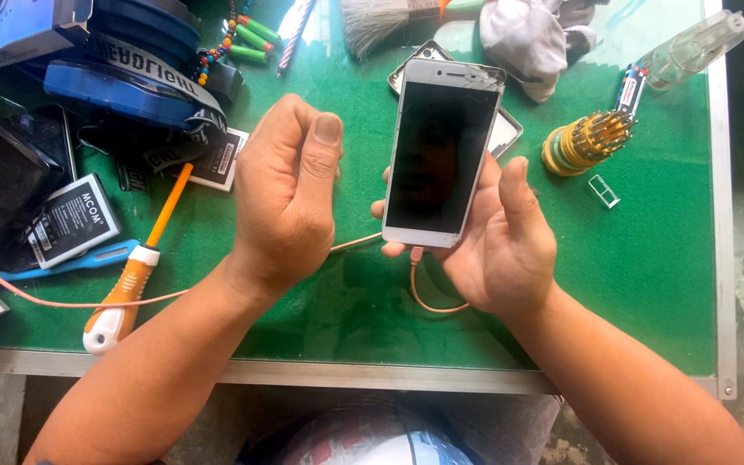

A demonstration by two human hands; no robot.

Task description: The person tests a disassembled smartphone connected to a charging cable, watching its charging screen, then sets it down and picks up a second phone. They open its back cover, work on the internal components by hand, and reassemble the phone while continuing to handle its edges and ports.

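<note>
While the right hand (501,237) cradles a white smartphone (441,155) above the table's middle, screen dark and up | pink cable (428,293) plugged into its lower end | left hand (286,194) clenched, empty, just beside | orange screwdriver (135,267) near front-left edge of green table (647,258).

The white slab smartphone (443,155) rests in the right hand (497,237), right of the left hand (284,194). Left of both lies the orange-handled plastic screwdriver (131,280); far right stands the yellow round bit holder (585,142), all on the green-topped metal-edged table (647,275).
</note>
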